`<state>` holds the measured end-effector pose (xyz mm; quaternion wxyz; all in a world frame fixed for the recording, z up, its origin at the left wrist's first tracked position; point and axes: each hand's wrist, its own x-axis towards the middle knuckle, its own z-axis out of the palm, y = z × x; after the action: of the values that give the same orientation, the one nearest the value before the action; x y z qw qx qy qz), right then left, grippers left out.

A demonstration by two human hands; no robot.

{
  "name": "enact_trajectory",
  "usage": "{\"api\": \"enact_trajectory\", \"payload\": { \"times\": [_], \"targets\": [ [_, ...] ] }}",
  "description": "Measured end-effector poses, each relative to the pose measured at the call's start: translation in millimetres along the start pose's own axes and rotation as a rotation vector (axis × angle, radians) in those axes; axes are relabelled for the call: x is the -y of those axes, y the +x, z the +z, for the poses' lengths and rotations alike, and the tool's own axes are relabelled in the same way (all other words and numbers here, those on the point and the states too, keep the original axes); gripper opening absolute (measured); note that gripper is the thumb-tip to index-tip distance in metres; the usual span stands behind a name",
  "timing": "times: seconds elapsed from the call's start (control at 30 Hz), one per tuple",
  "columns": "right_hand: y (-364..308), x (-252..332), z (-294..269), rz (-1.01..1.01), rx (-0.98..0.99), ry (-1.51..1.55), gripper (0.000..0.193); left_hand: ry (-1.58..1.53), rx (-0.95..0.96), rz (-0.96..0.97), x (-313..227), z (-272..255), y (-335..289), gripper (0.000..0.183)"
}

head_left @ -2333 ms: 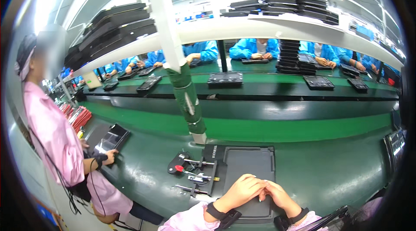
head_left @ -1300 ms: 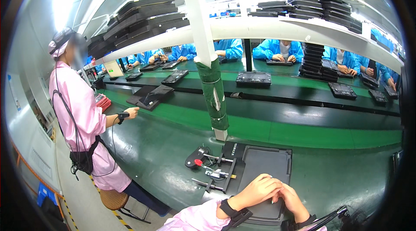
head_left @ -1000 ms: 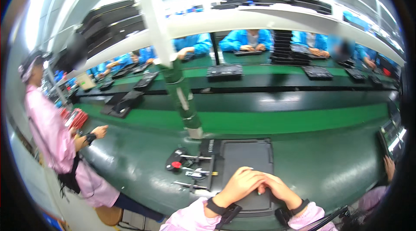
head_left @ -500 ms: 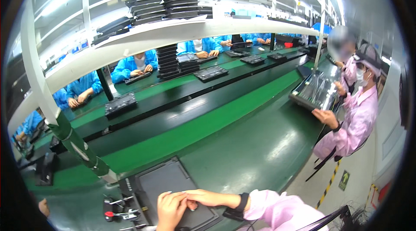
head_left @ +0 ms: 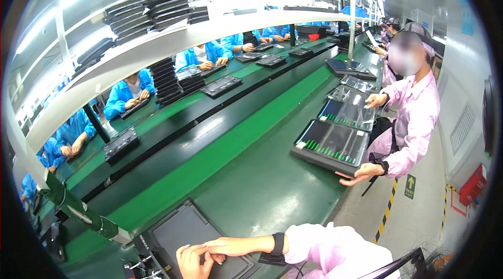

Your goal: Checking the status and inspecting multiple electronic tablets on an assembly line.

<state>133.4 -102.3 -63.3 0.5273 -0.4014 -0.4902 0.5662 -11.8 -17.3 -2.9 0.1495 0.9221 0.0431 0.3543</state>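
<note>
My left hand [head_left: 193,263] and my right hand [head_left: 224,246] meet above a black fixture with a flat grey pad [head_left: 181,225]. Fingers of both are bent and pressed together, overlapping at the tips. Whatever may lie between them is hidden. A black band [head_left: 279,244] circles my right wrist below a pink sleeve. Metal toggle clamps [head_left: 137,267] sit along the fixture's left side, partly cut off by the picture's lower edge.
On the right a person in pink holds a black tray [head_left: 330,143] of glossy dark panels with green marks. A green-wrapped post [head_left: 86,215] rises left of the fixture. Beyond the green bench, a line carries black frames [head_left: 222,86], with people in blue behind. A white shelf [head_left: 173,35] spans overhead.
The view has swung right. The person in pink has lowered the tray of panels toward the bench. My hands stay together above the grey pad.
</note>
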Motion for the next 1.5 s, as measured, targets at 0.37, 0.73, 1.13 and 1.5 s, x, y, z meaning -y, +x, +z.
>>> {"api": "enact_trajectory", "payload": {
  "times": [0.37, 0.73, 1.13, 1.5],
  "targets": [
    [-14, 37, 8, -0.240, -0.115, -0.459, 0.013, -0.062, 0.049, 0.045, -8, -8, 3, 0.022],
    [-184, 131, -113, -0.282, -0.828, -1.167, 0.015, 0.019, 0.174, 0.295, 0, -48, -84, 0.029],
    [-447, 155, -368, 0.409, -1.152, -1.969, 0.027, 0.281, -0.238, -0.436, -16, -40, -194, 0.019],
    [-455, 183, -372, 0.532, -1.191, -1.297, 0.040, 0.427, -0.538, -0.663, -39, -24, -186, 0.061]
  ]
}}
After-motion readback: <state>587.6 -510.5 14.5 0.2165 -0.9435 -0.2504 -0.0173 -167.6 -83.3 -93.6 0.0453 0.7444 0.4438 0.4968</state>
